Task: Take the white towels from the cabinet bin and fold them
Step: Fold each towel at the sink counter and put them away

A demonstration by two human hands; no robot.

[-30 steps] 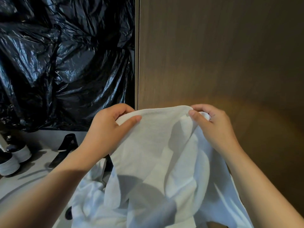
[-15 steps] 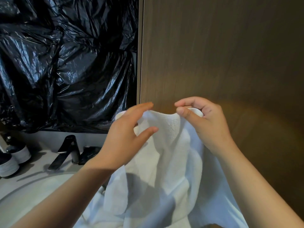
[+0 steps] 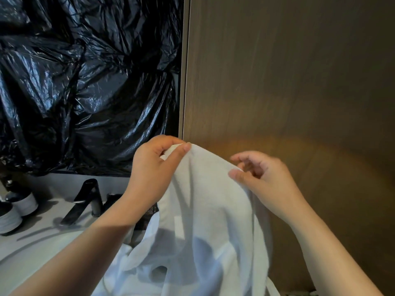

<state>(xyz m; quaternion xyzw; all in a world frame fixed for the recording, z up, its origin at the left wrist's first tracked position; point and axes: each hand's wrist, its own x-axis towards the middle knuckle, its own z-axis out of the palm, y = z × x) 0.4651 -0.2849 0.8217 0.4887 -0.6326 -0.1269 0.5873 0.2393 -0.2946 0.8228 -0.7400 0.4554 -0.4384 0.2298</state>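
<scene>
Evidently early yet; the white towel (image 3: 209, 199) hangs unfolded before the wooden panel (image 3: 299, 82), top edge pinched by the left hand (image 3: 156, 171); the right hand (image 3: 269, 182) curls loosely at that edge, blurred — whether it grips I cannot tell; all folding seems left to do.

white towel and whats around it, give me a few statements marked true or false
1. The left hand pinches the top edge of the white towel. True.
2. The towel lies folded flat on the counter. False: it hangs unfolded from the left hand.
3. A black faucet stands left of the towel. True.
4. The crumpled plastic sheeting at upper left is white. False: it is black.
5. The right hand rests on the faucet. False: it is at the towel's right edge, in front of a brown wood panel.
</scene>
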